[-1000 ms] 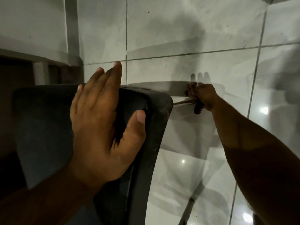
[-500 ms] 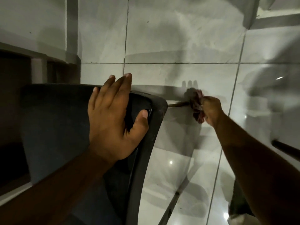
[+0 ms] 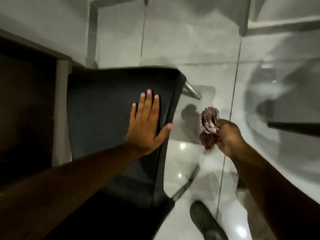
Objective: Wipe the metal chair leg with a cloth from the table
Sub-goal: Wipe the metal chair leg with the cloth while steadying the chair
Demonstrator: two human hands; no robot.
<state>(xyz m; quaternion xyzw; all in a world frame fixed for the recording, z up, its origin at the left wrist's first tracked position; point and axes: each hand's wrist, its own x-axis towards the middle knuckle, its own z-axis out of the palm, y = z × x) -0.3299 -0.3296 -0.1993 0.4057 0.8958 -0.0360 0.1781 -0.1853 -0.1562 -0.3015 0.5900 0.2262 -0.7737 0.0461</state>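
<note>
A black chair (image 3: 107,104) stands below me, its seat filling the middle left. My left hand (image 3: 147,122) lies flat on the seat near its right edge, fingers spread, holding nothing. A metal chair leg (image 3: 193,90) pokes out from under the seat's far right corner. A second leg (image 3: 185,187) shows lower down. My right hand (image 3: 228,135) is closed on a bunched red-and-white cloth (image 3: 208,127), held in the air to the right of the seat. The cloth is apart from both legs.
Glossy pale floor tiles (image 3: 190,40) lie all around. A dark wooden table (image 3: 26,101) is at the left, against the chair. A dark bar (image 3: 294,128) juts in from the right. A dark shoe (image 3: 206,222) rests on the floor at the bottom.
My right hand has pulled the cloth off the far chair leg and drawn it back toward me. My left hand has slid flatter onto the seat. The view has risen.
</note>
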